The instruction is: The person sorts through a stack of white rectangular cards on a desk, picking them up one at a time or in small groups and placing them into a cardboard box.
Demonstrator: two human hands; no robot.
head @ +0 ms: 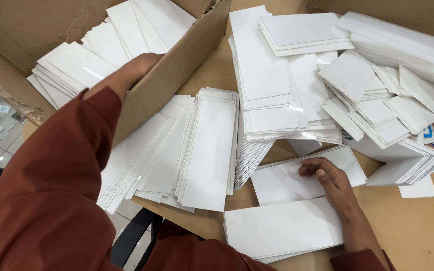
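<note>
Nearest, at the near edge of the bench (418,231), a squared stack of long white cards (282,228), lying flat and untouched. Just beyond it, touching its far edge, a second stack of white cards (277,180), skewed a little, with the right hand (325,175) resting on top: fingers loosely curled, tips pressing down on the uppermost card, pinching nothing. To the left, overhanging the near-left edge of the bench, several fanned rows of white cards (197,150) leaning one on another. Farther left, over the tilted wall of a brown cardboard box (177,75), the left hand (141,62) at the end of a rust-red sleeve (51,190), reaching down among the white cards in the box (76,65); fingers hidden behind the wall and the knuckles, so impossible to tell whether spread or closed on a card. Toward the middle of the far edge, a tall slumped pile of cards (262,75); at the far-right corner, looser heaps of smaller white cards (377,100) and thick white foam sheets (393,40) beyond them. Judged from this: drawing cards out of the box with one hand while steadying the skewed stack with the other. Calls next, most likely, for a firm pinch on a thin batch in the box, a lift clear of the box wall without catching its edge, and steady downward pressure on the stack so the glossy cards do not slide.
</note>
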